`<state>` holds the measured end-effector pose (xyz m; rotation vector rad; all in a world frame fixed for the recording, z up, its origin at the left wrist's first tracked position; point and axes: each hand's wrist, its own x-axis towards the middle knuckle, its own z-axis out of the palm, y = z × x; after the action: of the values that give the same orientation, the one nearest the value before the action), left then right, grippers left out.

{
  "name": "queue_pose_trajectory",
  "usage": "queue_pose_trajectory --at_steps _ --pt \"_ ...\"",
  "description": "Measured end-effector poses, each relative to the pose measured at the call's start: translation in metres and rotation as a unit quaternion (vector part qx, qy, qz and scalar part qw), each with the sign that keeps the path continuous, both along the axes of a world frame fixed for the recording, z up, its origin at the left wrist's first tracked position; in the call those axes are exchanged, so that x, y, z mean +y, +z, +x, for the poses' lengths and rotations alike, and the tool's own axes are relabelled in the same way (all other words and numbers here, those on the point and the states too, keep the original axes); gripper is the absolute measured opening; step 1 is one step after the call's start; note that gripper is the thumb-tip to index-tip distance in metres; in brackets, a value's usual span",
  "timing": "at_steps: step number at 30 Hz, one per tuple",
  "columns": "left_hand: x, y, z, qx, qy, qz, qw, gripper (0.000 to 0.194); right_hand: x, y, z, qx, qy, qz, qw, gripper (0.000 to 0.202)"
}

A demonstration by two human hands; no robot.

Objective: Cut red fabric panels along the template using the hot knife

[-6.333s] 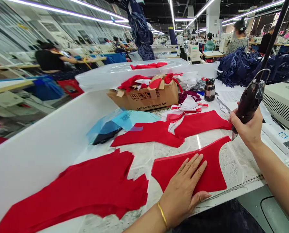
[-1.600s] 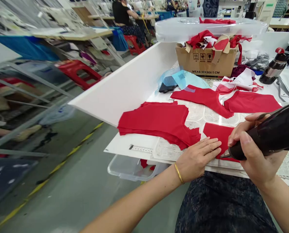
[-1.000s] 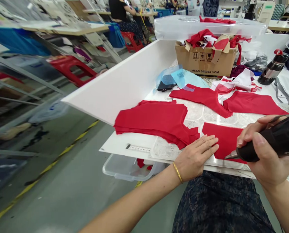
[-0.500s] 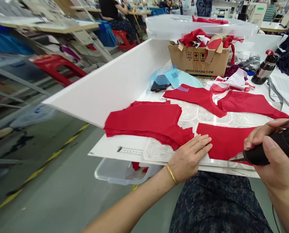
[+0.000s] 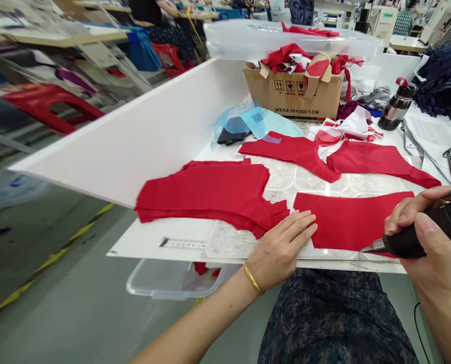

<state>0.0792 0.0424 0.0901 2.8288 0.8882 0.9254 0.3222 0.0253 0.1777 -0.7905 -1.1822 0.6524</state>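
- Left hand [image 5: 280, 247] lies flat and open, fingers stretched out, palm down on the near-left corner of the red cloth piece [image 5: 346, 222]. It presses rather than grips; nothing is closed in it. A gold bangle [image 5: 253, 278] sits on the wrist.
- Right hand [image 5: 428, 242] is wrapped tight around a black hand tool [image 5: 426, 235], thumb on top. The tool's metal tip [image 5: 369, 247] points left and meets the cloth piece at its near edge; whether it actually touches is hard to judge from this angle.
- The cloth piece lies flat on the white table [image 5: 187, 237], right at the table's near edge, in front of the person.
- Left of the cloth piece, just beside it: a stack of red cloth [image 5: 210, 192], its ragged right edge close to the left hand's fingers.
- Behind the cloth piece: two more red pieces [image 5: 377, 159], lying side by side.
- Further behind: a cardboard box [image 5: 293, 93] stuffed with red and white scraps; a dark bottle [image 5: 397, 103] with a red cap to the box's right.
- Left of the box: blue plastic bags [image 5: 263, 121] and a dark phone [image 5: 231, 135].
- Below the table edge, under the stack: a clear plastic bin [image 5: 164, 280].
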Motion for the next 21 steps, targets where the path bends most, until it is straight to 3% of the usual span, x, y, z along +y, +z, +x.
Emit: queue_pose_trajectory --at_steps 8,14,21 --pt "0.001 -0.001 -0.001 -0.005 0.003 0.015 1.0 0.062 -0.004 0.001 0.023 0.016 -0.035 -0.017 0.999 0.023" --pt "0.0 0.002 0.0 -0.011 0.007 0.022 1.0 0.063 -0.003 -0.002 0.024 0.002 -0.068 -0.012 0.998 0.023" --pt "-0.005 0.01 -0.005 -0.006 0.017 0.027 0.999 0.062 0.004 0.005 0.018 0.033 -0.063 -0.003 0.997 0.026"
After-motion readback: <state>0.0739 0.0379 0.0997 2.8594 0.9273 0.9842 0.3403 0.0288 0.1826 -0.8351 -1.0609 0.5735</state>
